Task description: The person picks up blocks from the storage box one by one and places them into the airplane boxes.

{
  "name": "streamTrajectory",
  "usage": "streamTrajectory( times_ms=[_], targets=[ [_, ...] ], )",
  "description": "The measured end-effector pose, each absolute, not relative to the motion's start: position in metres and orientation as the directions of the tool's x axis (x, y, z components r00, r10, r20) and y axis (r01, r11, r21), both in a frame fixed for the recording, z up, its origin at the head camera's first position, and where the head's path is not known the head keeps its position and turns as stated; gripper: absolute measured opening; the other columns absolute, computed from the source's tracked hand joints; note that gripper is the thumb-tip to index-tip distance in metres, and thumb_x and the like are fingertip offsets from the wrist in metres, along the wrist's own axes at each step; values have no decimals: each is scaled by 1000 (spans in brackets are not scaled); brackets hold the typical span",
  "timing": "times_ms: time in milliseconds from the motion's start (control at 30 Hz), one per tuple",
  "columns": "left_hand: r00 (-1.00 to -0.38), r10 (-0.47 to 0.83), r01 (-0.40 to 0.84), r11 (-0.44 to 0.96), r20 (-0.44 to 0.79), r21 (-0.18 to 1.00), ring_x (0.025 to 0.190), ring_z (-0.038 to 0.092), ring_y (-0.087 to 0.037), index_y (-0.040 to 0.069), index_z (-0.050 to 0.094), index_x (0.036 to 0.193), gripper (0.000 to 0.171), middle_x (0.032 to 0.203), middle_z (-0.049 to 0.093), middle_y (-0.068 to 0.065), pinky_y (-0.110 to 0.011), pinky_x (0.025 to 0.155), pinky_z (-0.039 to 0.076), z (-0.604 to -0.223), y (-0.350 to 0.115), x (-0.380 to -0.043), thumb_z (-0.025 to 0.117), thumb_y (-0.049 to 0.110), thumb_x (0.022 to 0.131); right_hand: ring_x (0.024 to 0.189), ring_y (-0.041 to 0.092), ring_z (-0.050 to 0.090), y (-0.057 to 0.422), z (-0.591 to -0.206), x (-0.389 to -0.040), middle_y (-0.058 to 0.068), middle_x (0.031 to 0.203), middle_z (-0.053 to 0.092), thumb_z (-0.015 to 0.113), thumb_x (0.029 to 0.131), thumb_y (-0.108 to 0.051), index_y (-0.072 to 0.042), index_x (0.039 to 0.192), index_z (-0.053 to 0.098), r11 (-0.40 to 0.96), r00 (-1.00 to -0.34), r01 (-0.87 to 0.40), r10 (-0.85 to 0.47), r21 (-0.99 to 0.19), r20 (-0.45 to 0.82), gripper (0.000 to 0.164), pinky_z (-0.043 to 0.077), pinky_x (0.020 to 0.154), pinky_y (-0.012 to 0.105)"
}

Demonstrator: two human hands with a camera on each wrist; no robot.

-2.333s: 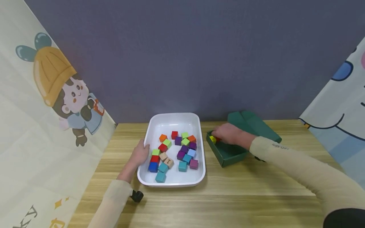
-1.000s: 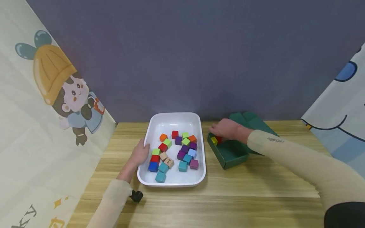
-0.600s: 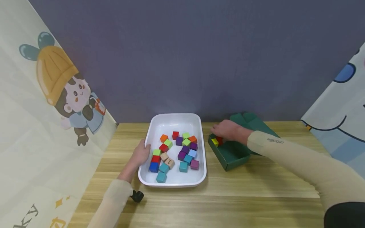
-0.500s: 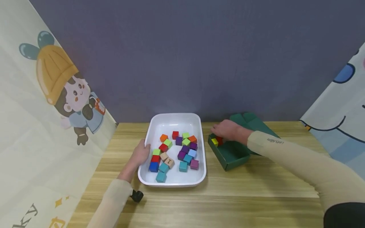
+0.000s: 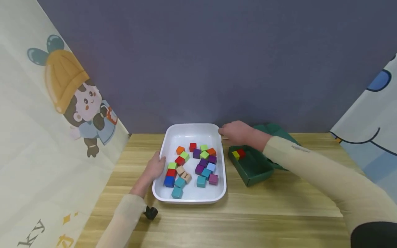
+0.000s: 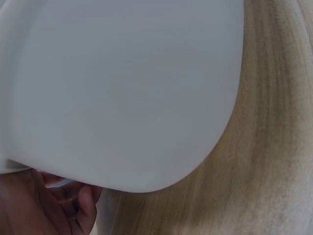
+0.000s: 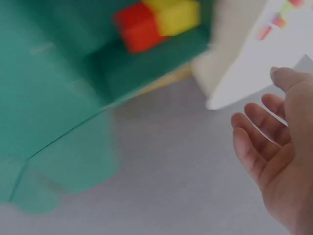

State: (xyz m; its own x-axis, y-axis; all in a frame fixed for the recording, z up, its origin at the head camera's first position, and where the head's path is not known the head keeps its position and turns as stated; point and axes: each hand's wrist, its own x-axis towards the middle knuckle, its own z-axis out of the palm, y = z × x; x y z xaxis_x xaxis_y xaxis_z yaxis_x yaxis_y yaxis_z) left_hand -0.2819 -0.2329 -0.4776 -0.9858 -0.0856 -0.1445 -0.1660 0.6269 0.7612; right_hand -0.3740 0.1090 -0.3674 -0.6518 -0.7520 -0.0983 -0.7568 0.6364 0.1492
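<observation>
A white tray [image 5: 186, 131] holds several coloured cubes, among them a blue cube [image 5: 169, 182] and a plain wooden cube with a dark mark [image 5: 186, 177]. My left hand [image 5: 155, 166] grips the tray's left side, thumb over the rim; in the left wrist view its fingers curl beneath the edge. To the tray's right is a green box [image 5: 254, 170] with a yellow cube [image 5: 236, 155] and a red cube [image 5: 241, 153] side by side in its far left corner. My right hand [image 5: 237, 132] hovers by the tray's far right corner, fingers loosely bent and holding nothing in the right wrist view [image 7: 283, 147].
The box's green lid flap [image 5: 274, 129] lies back behind it, partly hidden by my right forearm. A dark blue-grey wall [image 5: 198, 69] rises at the back of the wooden table [image 5: 263, 220]. Printed cloths hang on both sides.
My right hand has risen out of the green box and moved left toward the tray, leaving the yellow and red cubes in view. My left hand still grips the tray.
</observation>
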Motion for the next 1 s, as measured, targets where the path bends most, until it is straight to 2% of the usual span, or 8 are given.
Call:
streamTrajectory(
  times_ms=[133, 233, 400, 600, 800, 1000],
  targets=[
    [-988, -86, -153, 627, -128, 764, 119, 51, -43, -5, 34, 139, 46, 135, 46, -30, -56, 87, 51, -477, -231, -285, 35, 25, 104, 76, 15, 59, 76, -351, -374, 0, 93, 67, 71, 90, -34, -14, 107, 66, 702, -701, -711, -704, 44, -115, 26, 56, 74, 28],
    [-989, -89, -150, 625, -122, 766, 118, 52, -42, -5, 35, 138, 45, 134, 47, -30, -55, 86, 52, -476, -230, -286, 35, 25, 104, 79, 15, 60, 52, -347, -377, -1, 93, 67, 71, 90, -32, -16, 107, 67, 718, -710, -696, -689, -2, -146, 24, 55, 77, 28],
    [-988, -91, -151, 632, -121, 760, 115, 54, -43, -5, 35, 138, 46, 132, 48, -31, -53, 79, 56, -477, -230, -285, 34, 27, 104, 79, 13, 58, 16, -362, -382, -5, 91, 65, 72, 89, -29, -18, 102, 68, 724, -711, -690, -680, -11, -179, 18, 53, 76, 24],
    [-987, -98, -159, 631, -125, 759, 115, 54, -42, -4, 34, 138, 45, 131, 49, -29, -54, 82, 55, -480, -236, -279, 34, 25, 104, 85, 14, 56, -20, -385, -387, -4, 95, 63, 73, 89, -26, -14, 113, 68, 745, -715, -663, -658, -71, -237, 27, 52, 79, 26],
    [-988, -95, -153, 636, -120, 756, 116, 53, -41, -4, 35, 139, 45, 131, 49, -28, -54, 85, 53, -481, -237, -281, 33, 26, 104, 83, 15, 56, -42, -399, -395, -4, 92, 63, 71, 88, -24, -15, 108, 69, 760, -733, -650, -629, -7, -258, 22, 51, 77, 26],
    [-988, -94, -152, 627, -119, 764, 115, 53, -41, -4, 36, 137, 45, 131, 49, -29, -54, 85, 53, -482, -235, -282, 34, 26, 104, 80, 16, 56, -51, -420, -398, -3, 88, 63, 71, 88, -23, -16, 102, 66, 806, -783, -589, -551, 59, -288, 16, 51, 75, 26]
  ],
)
